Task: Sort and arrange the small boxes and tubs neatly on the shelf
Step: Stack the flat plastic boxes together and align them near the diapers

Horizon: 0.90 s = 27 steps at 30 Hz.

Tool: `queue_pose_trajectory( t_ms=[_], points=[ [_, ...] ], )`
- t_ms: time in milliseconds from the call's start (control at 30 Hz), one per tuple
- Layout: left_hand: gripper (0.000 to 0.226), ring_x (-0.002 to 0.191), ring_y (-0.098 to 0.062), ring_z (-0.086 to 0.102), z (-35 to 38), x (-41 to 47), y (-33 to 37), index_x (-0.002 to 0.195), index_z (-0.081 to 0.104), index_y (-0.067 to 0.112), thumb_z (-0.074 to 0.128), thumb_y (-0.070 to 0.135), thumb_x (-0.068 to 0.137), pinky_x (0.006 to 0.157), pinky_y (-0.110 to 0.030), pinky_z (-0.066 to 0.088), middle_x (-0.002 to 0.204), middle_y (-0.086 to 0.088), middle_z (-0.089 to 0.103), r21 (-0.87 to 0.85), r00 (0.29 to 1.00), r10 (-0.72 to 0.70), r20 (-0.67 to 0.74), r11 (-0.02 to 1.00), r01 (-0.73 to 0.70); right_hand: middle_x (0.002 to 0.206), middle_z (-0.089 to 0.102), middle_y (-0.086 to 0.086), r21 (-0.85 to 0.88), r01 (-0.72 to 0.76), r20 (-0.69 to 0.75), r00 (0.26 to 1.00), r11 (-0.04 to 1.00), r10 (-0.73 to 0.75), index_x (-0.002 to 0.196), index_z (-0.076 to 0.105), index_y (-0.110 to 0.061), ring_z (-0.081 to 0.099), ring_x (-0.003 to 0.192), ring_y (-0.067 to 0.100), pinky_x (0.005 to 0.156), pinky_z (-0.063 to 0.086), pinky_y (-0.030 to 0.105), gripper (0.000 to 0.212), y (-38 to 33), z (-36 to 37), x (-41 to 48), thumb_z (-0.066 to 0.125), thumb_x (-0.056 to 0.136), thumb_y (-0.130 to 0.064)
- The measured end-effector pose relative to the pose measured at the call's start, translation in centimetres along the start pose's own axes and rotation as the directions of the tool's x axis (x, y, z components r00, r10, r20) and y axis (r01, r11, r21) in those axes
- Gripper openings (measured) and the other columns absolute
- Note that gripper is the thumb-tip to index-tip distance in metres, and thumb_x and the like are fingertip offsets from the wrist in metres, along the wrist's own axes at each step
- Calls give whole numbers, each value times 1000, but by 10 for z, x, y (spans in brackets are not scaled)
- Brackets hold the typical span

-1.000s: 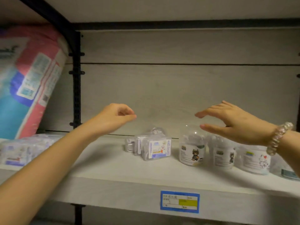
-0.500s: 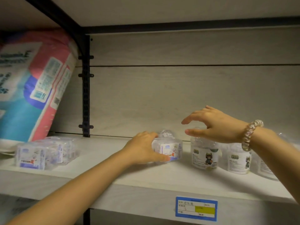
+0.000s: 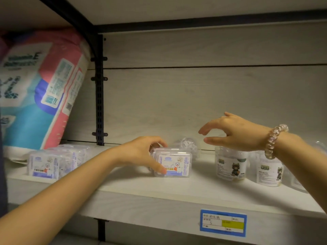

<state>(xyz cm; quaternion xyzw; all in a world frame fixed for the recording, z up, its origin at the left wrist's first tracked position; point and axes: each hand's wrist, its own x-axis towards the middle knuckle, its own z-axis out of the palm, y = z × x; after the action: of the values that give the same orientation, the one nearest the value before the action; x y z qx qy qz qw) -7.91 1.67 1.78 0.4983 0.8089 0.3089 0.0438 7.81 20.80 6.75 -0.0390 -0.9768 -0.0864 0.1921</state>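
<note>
Pale shelf [image 3: 123, 190]: left hand [image 3: 141, 154] grips clear small box [image 3: 174, 163], thumb on front, fingers behind. Right hand [image 3: 235, 133] spread, empty, above round tub [image 3: 231, 165].

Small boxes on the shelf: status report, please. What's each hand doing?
Left hand gripping the clear box. Right hand open, hovering above the tubs. Nothing blocking the shelf.

I count two clear round cat-label tubs [image 3: 231, 164], one clear rectangular box [image 3: 174, 163] under my hands, several more boxes [image 3: 44, 165] at left.
</note>
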Motion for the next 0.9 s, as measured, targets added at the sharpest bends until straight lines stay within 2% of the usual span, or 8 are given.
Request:
queue_pose_trajectory(
  t_ms=[233,333,400,533,667,733,800,900],
  points=[
    [69,104,-3,57,-10,-17,-14,126,48,29,82,22,66,92,-19,46,117,13,56,-91,999,-35,25,995,37,126,57,-15,-17,111,112,988,994,-108,131,44,-31,50,114,9,105,28,26,55,-39,18,14,48,83,-55],
    [56,107,-6,56,-11,-22,-16,121,48,31,77,26,72,76,-3,44,112,16,55,-111,999,-40,4,993,40,130,55,-11,58,86,194,976,995,-96,137,37,-25,56,110,9,92,38,21,66,-44,29,22,52,80,-55],
    [51,106,-12,60,-9,-25,-16,119,50,28,75,24,74,69,0,43,110,14,56,-146,999,-42,-13,989,40,129,55,-8,98,75,218,971,992,-95,137,35,-25,57,106,10,90,41,23,68,-46,36,25,55,79,-54],
    [54,105,-17,62,-5,-30,-15,120,53,23,77,21,72,72,-4,45,117,4,59,-189,998,-39,-57,982,28,125,54,-4,213,22,211,975,977,-68,133,32,-28,56,99,11,89,47,27,71,-47,48,28,64,74,-50],
    [58,103,-10,61,-4,-37,-12,118,53,25,81,23,68,84,-14,50,115,6,59,-183,997,-7,-80,983,-7,116,55,-4,310,50,158,982,949,-104,125,35,-31,57,91,8,79,49,19,68,-48,51,26,70,69,-47],
    [55,104,-10,61,-8,-44,-9,117,54,24,79,24,69,92,-23,51,113,5,61,-229,994,1,-108,973,-25,110,58,-7,383,80,125,983,920,-137,117,37,-36,62,85,9,76,53,22,63,-49,45,23,73,66,-46],
    [41,108,-15,61,-22,-55,-4,117,57,20,70,28,78,93,-24,50,117,-3,63,-355,994,5,-111,934,-44,108,61,-9,502,104,67,985,858,-159,112,41,-40,66,83,13,77,56,31,66,-51,31,21,73,55,-55],
    [38,113,-25,59,-51,-75,-4,120,57,10,52,31,89,90,-27,52,124,-16,59,-498,991,47,-125,861,-104,109,62,-14,617,174,-41,981,767,-189,112,45,-50,69,85,9,76,58,33,77,-61,10,24,72,42,-69]
  ],
)
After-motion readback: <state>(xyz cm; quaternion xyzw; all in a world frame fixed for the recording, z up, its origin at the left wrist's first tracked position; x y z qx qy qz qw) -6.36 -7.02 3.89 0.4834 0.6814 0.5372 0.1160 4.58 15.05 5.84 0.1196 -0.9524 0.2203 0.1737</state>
